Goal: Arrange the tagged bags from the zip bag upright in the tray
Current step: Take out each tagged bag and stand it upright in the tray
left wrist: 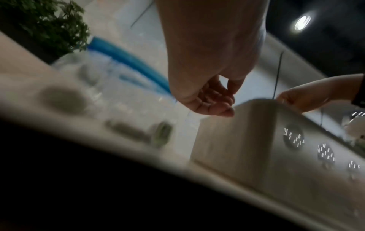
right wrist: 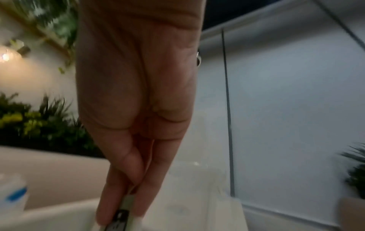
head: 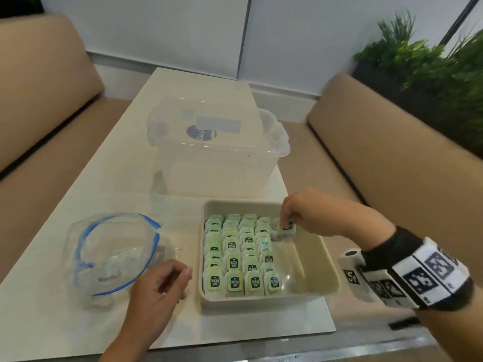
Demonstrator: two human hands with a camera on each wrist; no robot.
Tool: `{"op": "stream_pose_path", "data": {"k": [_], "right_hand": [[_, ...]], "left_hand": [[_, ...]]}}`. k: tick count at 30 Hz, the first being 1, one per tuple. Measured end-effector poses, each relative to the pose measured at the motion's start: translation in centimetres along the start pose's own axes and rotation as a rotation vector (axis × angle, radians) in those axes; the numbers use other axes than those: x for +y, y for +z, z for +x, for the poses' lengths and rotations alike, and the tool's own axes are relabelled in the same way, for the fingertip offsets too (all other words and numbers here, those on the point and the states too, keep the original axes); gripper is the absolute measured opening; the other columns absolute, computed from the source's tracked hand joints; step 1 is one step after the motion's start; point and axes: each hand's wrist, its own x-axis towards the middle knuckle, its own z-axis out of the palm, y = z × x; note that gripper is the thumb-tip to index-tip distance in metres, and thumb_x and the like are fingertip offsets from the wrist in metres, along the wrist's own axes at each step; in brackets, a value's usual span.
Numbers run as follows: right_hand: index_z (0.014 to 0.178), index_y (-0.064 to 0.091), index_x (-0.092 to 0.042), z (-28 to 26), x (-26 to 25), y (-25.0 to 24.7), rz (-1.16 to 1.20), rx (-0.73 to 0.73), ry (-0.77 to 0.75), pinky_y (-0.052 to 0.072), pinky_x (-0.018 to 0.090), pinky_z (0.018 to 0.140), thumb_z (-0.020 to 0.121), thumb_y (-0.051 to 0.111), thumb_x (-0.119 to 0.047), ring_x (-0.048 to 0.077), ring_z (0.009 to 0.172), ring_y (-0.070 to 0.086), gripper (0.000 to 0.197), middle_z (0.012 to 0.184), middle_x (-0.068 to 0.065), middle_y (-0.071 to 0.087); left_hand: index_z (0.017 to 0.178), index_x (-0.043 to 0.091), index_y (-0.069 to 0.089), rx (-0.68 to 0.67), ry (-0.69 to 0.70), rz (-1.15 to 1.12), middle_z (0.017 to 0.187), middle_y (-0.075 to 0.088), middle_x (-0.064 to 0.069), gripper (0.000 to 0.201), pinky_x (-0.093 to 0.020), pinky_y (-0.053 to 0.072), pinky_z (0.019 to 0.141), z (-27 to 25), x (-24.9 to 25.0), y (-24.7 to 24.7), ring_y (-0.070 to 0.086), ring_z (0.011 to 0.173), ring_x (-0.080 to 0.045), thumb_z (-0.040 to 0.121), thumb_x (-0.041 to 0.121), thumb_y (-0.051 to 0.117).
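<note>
A beige tray (head: 316, 265) near the table's front holds several rows of green tagged bags (head: 241, 254) standing upright in its left part. My right hand (head: 290, 218) reaches in at the tray's far right and pinches one tagged bag (head: 286, 229) by its top; in the right wrist view the fingertips (right wrist: 110, 209) squeeze that bag (right wrist: 120, 218). A clear zip bag (head: 115, 254) with a blue seal lies open left of the tray. My left hand (head: 172, 276) hovers between zip bag and tray, fingers loosely curled, holding nothing; the left wrist view shows the left hand (left wrist: 215, 104) empty.
A clear plastic storage box (head: 217, 150) with a lid stands behind the tray. Tan sofa cushions (head: 392, 152) flank the white table (head: 78, 322), with green plants (head: 428, 64) at the back right. The tray's right part is bare.
</note>
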Motion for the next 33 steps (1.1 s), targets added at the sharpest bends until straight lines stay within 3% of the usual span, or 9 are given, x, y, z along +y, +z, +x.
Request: {"op": "stream_pose_path", "data": {"k": [4,8,11,14,19,25,29,31,33], "right_hand": [[0.115,0.067,-0.026,1.4,1.8,1.8,-0.093,-0.282,0.028,0.045,0.034,0.099,0.093,0.040,-0.003,0.019,0.111,0.058,0.042,0.126,-0.005,0.061],[0.119,0.065,-0.022,3.3,2.6,2.8,-0.056,-0.376,0.020,0.042,0.027,0.101,0.089,0.038,0.003,0.016,0.113,0.057,0.048,0.127,-0.003,0.061],[0.121,0.064,-0.019,4.8,3.0,3.6,-0.073,-0.366,0.025,0.040,0.020,0.091,0.090,0.040,0.001,0.016,0.108,0.058,0.044,0.125,-0.002,0.062],[0.120,0.065,-0.019,6.0,3.6,4.4,-0.107,-0.353,0.040,0.036,0.015,0.074,0.088,0.052,-0.004,0.013,0.087,0.051,0.038,0.118,0.000,0.065],[0.122,0.063,-0.019,6.9,4.2,5.1,-0.130,-0.320,0.060,0.039,0.022,0.086,0.088,0.054,-0.005,0.019,0.104,0.057,0.039,0.121,-0.001,0.064],[0.126,0.059,-0.018,6.6,4.1,5.0,-0.141,-0.301,0.086,0.039,0.022,0.086,0.088,0.056,-0.008,0.021,0.109,0.057,0.040,0.124,0.001,0.062],[0.130,0.054,-0.014,5.2,2.8,2.6,-0.114,-0.241,0.095,0.044,0.030,0.098,0.086,0.048,0.003,0.023,0.115,0.055,0.047,0.127,0.006,0.059],[0.128,0.056,-0.015,4.4,1.2,0.9,-0.047,-0.158,0.038,0.043,0.028,0.100,0.085,0.042,0.008,0.019,0.115,0.055,0.051,0.129,0.004,0.057],[0.123,0.060,-0.017,4.1,-1.8,-1.0,0.049,-0.067,-0.079,0.043,0.021,0.093,0.086,0.037,0.008,0.012,0.109,0.057,0.051,0.126,0.001,0.058]], "left_hand": [[0.060,0.023,0.060,-0.040,-0.082,0.004,0.053,0.056,-0.009,0.035,-0.017,0.041,0.049,-0.6,-3.4,0.6,0.048,0.044,-0.005,0.088,0.001,0.061],[0.064,0.021,0.059,-0.025,-0.079,0.039,0.055,0.056,-0.016,0.029,-0.016,0.036,0.048,-0.5,-4.5,0.7,0.046,0.043,-0.004,0.087,0.003,0.062],[0.065,0.023,0.060,-0.015,-0.068,0.051,0.056,0.057,-0.014,0.029,-0.017,0.038,0.048,-0.4,-4.9,0.7,0.046,0.044,-0.005,0.088,0.006,0.062],[0.065,0.025,0.059,-0.010,-0.064,0.065,0.057,0.057,-0.015,0.029,-0.020,0.039,0.047,-0.5,-5.4,0.8,0.047,0.044,-0.006,0.088,0.007,0.062],[0.064,0.026,0.060,-0.008,-0.045,0.053,0.052,0.056,-0.010,0.030,-0.019,0.039,0.047,-0.6,-5.5,0.6,0.046,0.042,-0.005,0.087,0.007,0.062],[0.063,0.026,0.060,-0.013,-0.017,0.041,0.052,0.056,-0.008,0.032,-0.016,0.040,0.046,-0.6,-5.6,0.7,0.046,0.042,-0.003,0.088,0.005,0.062],[0.064,0.028,0.060,0.012,0.001,0.035,0.055,0.057,-0.009,0.032,-0.021,0.043,0.047,-0.6,-6.1,0.6,0.050,0.045,-0.007,0.088,0.007,0.062],[0.066,0.031,0.059,0.053,0.072,0.042,0.058,0.057,-0.006,0.026,-0.024,0.045,0.049,-1.1,-6.0,0.4,0.052,0.048,-0.009,0.088,0.018,0.064],[0.070,0.030,0.057,0.098,0.225,0.105,0.061,0.054,0.006,0.013,-0.022,0.044,0.053,-2.0,-5.2,-0.2,0.051,0.054,-0.007,0.083,0.030,0.058]]}}
